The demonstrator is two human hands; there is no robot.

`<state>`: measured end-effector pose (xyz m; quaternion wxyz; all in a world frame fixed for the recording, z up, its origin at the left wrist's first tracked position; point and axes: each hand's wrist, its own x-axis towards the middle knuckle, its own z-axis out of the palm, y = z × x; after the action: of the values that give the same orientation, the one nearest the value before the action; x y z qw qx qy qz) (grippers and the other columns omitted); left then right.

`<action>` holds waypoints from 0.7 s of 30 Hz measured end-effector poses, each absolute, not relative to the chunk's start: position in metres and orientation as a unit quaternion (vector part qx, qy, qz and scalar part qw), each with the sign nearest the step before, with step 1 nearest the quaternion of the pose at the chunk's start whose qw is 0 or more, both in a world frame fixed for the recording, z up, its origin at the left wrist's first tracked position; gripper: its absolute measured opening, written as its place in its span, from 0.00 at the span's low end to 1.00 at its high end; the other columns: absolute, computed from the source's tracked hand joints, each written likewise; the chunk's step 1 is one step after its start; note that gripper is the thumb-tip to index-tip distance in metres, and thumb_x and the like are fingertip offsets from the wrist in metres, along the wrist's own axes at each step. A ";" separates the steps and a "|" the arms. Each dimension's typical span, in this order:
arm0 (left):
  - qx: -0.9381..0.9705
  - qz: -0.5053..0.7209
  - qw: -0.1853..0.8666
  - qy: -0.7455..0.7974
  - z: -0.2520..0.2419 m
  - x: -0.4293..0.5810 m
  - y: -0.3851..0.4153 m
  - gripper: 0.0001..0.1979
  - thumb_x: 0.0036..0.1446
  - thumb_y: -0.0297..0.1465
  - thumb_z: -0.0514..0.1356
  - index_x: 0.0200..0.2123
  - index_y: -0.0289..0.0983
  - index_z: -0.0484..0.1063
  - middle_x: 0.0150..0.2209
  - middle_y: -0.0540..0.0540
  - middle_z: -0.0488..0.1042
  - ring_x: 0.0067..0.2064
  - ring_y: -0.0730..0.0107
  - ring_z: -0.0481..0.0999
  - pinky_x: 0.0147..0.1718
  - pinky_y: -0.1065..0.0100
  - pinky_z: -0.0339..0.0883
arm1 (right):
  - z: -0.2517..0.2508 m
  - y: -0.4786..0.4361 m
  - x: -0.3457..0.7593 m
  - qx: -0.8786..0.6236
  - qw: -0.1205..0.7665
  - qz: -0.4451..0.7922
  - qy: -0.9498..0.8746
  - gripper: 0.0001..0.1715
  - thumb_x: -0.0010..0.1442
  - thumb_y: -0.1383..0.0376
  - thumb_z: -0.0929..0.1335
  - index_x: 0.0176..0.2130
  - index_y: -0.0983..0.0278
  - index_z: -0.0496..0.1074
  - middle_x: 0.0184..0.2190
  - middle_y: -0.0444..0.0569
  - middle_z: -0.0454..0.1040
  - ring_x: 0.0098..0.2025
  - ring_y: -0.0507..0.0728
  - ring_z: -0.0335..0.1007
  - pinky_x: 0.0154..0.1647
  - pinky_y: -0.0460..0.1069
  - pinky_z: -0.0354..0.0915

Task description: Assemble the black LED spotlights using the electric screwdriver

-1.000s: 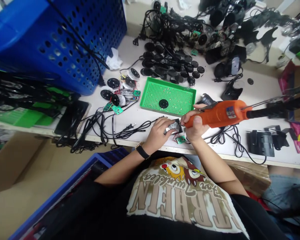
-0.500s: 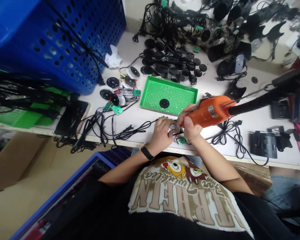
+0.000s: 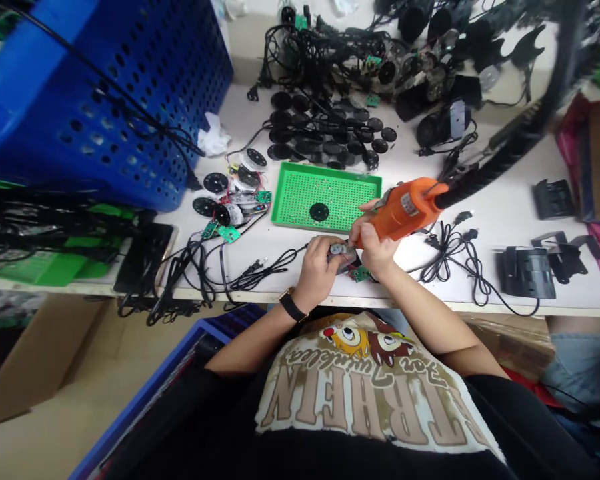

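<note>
My right hand (image 3: 375, 245) is wrapped around an orange power screwdriver (image 3: 403, 210) with a thick black cord running up to the right. Its working end points down-left at a small clear plastic part (image 3: 339, 250). That part sits in the closed fingers of my left hand (image 3: 319, 267), near the table's front edge; fingers hide much of it. Just below, a small green circuit board (image 3: 361, 273) hangs by thin wires beside my right wrist. Behind both hands lies a shallow green perforated tray (image 3: 300, 193), holding a black disc (image 3: 319, 212) and scattered tiny screws.
Left of the tray are clear lamp parts with circuit boards (image 3: 229, 233). Black discs (image 3: 330, 133) and tangled cables spread behind it. A blue crate (image 3: 130, 100) stands at the left, a phone (image 3: 145, 260) before it. Black housings (image 3: 527, 272) lie at the right.
The orange screwdriver and my right hand have shifted slightly left, the tool's cord now rising more steeply. My left hand still grips the clear part. The whole view has turned a little.
</note>
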<state>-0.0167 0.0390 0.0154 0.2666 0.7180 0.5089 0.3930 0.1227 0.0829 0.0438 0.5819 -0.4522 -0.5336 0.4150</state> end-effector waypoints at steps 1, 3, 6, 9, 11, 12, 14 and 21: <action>0.720 0.398 0.267 0.502 0.018 -0.019 0.039 0.05 0.64 0.26 0.63 0.44 0.38 0.74 0.42 0.44 0.79 0.46 0.58 0.77 0.48 0.58 0.73 | 0.046 0.083 0.121 -0.453 0.591 0.409 -0.527 0.33 0.59 0.32 0.67 0.36 0.59 0.67 0.19 0.39 0.65 0.21 0.51 0.65 0.27 0.50 0.69; 0.714 0.416 0.271 0.494 0.023 -0.023 0.036 0.06 0.62 0.26 0.66 0.42 0.39 0.76 0.42 0.45 0.80 0.47 0.58 0.78 0.50 0.57 0.72 | 0.052 0.084 0.119 -0.450 0.621 0.398 -0.504 0.33 0.58 0.33 0.69 0.39 0.59 0.70 0.19 0.38 0.65 0.19 0.51 0.63 0.24 0.49 0.66; 0.614 0.492 0.376 0.490 0.032 -0.029 0.026 0.10 0.57 0.28 0.71 0.43 0.39 0.78 0.43 0.45 0.81 0.47 0.60 0.80 0.48 0.60 0.74 | 0.068 0.085 0.121 -0.437 0.625 0.412 -0.498 0.33 0.58 0.35 0.70 0.46 0.58 0.71 0.20 0.36 0.66 0.19 0.51 0.62 0.23 0.49 0.66; 0.431 0.558 0.543 0.456 0.041 -0.030 0.020 0.17 0.49 0.31 0.76 0.41 0.39 0.78 0.39 0.47 0.81 0.39 0.67 0.81 0.40 0.67 0.75 | 0.090 0.082 0.133 -0.429 0.578 0.445 -0.533 0.32 0.54 0.41 0.76 0.48 0.57 0.72 0.25 0.39 0.71 0.25 0.53 0.69 0.30 0.51 0.70; 0.347 0.573 0.605 0.430 0.048 -0.028 0.019 0.18 0.47 0.30 0.77 0.40 0.39 0.77 0.38 0.49 0.80 0.38 0.70 0.80 0.40 0.70 0.74 | 0.102 0.078 0.144 -0.420 0.518 0.479 -0.570 0.32 0.50 0.45 0.80 0.47 0.58 0.74 0.32 0.44 0.77 0.32 0.56 0.75 0.35 0.53 0.73; 0.320 0.579 0.624 0.416 0.051 -0.026 0.020 0.18 0.46 0.30 0.77 0.39 0.40 0.76 0.37 0.50 0.80 0.39 0.72 0.80 0.41 0.71 0.74 | 0.106 0.075 0.149 -0.412 0.491 0.497 -0.585 0.31 0.50 0.47 0.80 0.47 0.59 0.74 0.35 0.47 0.80 0.37 0.58 0.77 0.37 0.54 0.74; 0.283 0.588 0.651 0.387 0.056 -0.023 0.021 0.18 0.46 0.29 0.78 0.38 0.41 0.75 0.37 0.52 0.80 0.40 0.74 0.80 0.43 0.72 0.74 | 0.109 0.068 0.157 -0.394 0.451 0.531 -0.599 0.28 0.51 0.52 0.80 0.47 0.61 0.76 0.41 0.51 0.82 0.42 0.60 0.79 0.40 0.54 0.76; 0.223 0.573 0.691 0.381 0.054 -0.013 0.020 0.20 0.44 0.24 0.75 0.40 0.43 0.75 0.43 0.50 0.81 0.45 0.65 0.81 0.49 0.64 0.75 | 0.106 0.051 0.169 -0.371 0.457 0.571 -0.573 0.24 0.54 0.60 0.80 0.48 0.63 0.76 0.46 0.54 0.84 0.46 0.60 0.82 0.49 0.57 0.78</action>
<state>-0.0128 0.0198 0.0543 0.6911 0.2226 0.3806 0.5726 0.1695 0.0507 0.1057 0.4565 -0.3707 -0.5726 0.5712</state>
